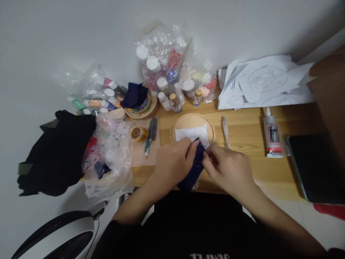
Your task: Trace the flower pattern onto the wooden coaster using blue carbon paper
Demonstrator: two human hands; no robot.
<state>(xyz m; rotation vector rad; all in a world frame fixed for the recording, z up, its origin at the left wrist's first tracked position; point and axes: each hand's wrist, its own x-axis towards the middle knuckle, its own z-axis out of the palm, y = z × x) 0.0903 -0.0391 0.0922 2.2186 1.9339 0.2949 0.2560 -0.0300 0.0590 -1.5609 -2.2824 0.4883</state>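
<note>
Cloth (pixel 198 167) is pinched in left hand (pixel 174 158) and right hand (pixel 229 164), presumably to steady its edge (drawing (pixel 194 132) just beyond).

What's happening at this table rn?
A person's two bare hands are working a piece of dark blue cloth: the left hand grips it, and the right hand pinches its edge. Just beyond, a paper with a line drawing lies on a round wooden board. A pen and a tube lie untouched to the right.

Capped tube (pixel 270 131)'s just L of flat blk device (pixel 319 169), papers (pixel 265 81) w/ drawings nr wall (pixel 242 25).
</note>
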